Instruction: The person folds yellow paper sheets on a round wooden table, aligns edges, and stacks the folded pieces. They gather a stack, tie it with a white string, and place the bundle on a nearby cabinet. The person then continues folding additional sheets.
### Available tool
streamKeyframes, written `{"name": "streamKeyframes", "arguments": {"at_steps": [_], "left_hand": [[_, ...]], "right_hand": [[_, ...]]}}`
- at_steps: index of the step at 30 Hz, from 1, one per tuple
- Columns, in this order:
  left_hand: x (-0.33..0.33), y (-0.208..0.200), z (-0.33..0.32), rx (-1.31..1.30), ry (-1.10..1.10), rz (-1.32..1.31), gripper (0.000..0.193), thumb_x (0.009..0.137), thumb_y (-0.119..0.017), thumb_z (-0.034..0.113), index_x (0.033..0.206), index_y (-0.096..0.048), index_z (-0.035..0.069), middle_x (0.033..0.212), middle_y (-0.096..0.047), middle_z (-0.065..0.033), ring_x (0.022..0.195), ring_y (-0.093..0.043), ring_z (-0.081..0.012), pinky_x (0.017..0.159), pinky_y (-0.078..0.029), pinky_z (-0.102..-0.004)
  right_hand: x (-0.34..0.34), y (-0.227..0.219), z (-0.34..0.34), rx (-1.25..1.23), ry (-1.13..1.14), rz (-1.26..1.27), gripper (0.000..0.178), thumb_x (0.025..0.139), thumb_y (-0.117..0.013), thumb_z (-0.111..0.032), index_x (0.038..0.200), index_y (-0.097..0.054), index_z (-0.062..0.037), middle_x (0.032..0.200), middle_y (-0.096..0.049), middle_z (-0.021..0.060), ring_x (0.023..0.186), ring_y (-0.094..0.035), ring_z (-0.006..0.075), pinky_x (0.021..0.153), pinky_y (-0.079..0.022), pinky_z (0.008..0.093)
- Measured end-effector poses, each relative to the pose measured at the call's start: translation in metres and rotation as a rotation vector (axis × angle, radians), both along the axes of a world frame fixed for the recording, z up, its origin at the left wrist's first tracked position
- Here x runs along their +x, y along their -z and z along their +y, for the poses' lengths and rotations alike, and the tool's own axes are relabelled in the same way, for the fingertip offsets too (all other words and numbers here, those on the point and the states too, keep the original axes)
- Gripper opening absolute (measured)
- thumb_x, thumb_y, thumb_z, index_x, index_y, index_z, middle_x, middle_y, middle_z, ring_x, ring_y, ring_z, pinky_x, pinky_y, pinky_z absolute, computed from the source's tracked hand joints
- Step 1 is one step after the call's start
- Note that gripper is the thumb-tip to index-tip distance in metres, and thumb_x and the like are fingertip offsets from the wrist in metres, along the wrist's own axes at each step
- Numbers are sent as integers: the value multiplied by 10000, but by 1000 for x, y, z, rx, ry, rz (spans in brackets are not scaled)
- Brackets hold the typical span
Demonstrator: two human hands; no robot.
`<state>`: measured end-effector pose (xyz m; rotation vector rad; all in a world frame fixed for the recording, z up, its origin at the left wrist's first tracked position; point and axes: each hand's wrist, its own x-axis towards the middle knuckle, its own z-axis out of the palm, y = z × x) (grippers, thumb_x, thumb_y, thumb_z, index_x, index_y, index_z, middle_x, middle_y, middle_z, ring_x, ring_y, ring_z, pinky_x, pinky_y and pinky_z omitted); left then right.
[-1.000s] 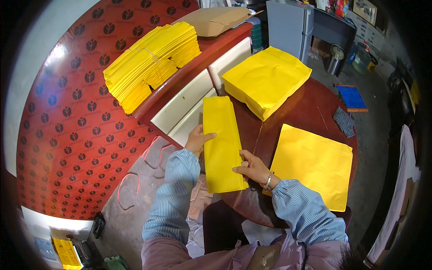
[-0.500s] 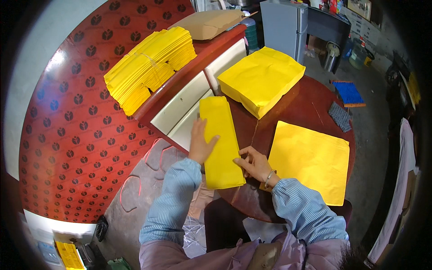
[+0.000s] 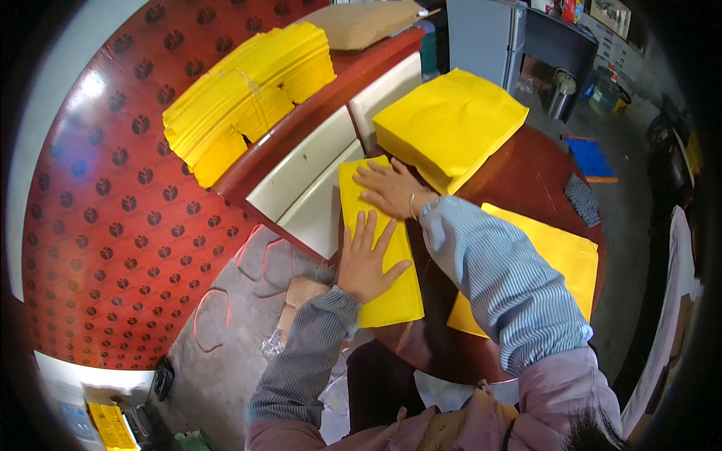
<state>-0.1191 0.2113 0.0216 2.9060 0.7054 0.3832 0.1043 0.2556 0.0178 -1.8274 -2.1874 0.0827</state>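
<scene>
A folded yellow sheet (image 3: 398, 297), long and narrow, lies near the left edge of the round dark red table (image 3: 538, 169). My left hand (image 3: 368, 259) presses flat on its middle, fingers spread. Farther up the same piece, my right hand (image 3: 392, 188) lies flat near the far end, fingers apart, with a bracelet at the wrist. Neither hand grips anything. To the right, partly under my right forearm, rests a flat yellow sheet (image 3: 560, 259). Behind it stands a thick stack of yellow sheets (image 3: 455, 113). Whether these are paper or cloth I cannot tell.
A tied bundle of folded yellow pieces (image 3: 218, 98) sits on the patterned red surface (image 3: 113, 225) at left. Beyond it lies a flat cardboard piece (image 3: 368, 22). White drawers (image 3: 301, 165) stand beside the round table. A grey fridge (image 3: 481, 41) is at the back.
My right hand has moved from the near right edge of the folded sheet to its far end and flattened. My left hand has shifted nearer and right, fingers now spread.
</scene>
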Motion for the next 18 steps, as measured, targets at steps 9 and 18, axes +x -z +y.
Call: {"name": "streamKeyframes", "arguments": {"at_steps": [9, 18], "left_hand": [[0, 14, -3, -45, 4, -96, 828, 976, -644, 546, 1644, -353, 152, 1702, -226, -276, 1577, -178, -497, 1227, -155, -682], [-12, -30, -14, -170, -35, -125, 687, 1039, -615, 361, 1615, -380, 70, 1704, -228, -278, 1611, -138, -425, 1277, -145, -572]], "right_hand": [[26, 34, 38, 111, 309, 337, 634, 1101, -381, -484, 1610, -388, -106, 1703, -308, 161, 1549, -315, 387, 1240, -298, 547], [-53, -30, -168, 507, 276, 1267, 457, 1124, -482, -282, 1496, -520, -20, 1510, -565, 122, 1416, -510, 230, 1193, -377, 337]]}}
